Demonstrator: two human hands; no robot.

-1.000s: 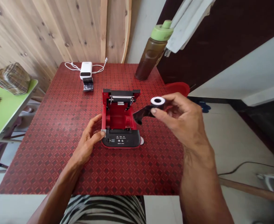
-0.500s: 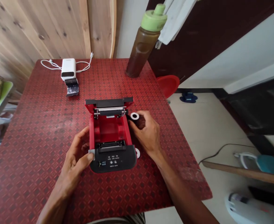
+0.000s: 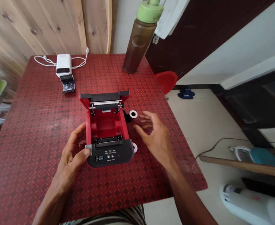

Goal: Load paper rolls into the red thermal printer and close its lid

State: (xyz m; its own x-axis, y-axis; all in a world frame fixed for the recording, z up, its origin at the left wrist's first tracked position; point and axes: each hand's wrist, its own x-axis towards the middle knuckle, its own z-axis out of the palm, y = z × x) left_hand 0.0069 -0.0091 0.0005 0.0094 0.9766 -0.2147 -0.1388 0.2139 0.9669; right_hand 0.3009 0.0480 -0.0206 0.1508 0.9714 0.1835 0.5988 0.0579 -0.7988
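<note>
A red and black printer (image 3: 114,153) sits on the patterned red table (image 3: 46,125) with its lid raised and its red inner bay bare. My left hand (image 3: 73,156) grips the printer's left side, thumb on the front left corner and fingers against the side wall. To the right of the printer, my right hand (image 3: 154,134) holds nothing, its thumb and fingers apart. Between that hand and the printer lies a black roll with a white ring end (image 3: 133,114). A second white ring (image 3: 135,147) shows partly behind the printer's front right edge.
At the back left is a white device (image 3: 64,65) with a white cable and a black strip hanging from its front. A brown bottle with a green lid (image 3: 139,37) stands at the back edge. A red stool (image 3: 166,81) is beyond the right edge.
My right hand has let go of the black roll and moved right, its fingers spreading. My left hand still grips the printer. The whole view has shifted slightly.
</note>
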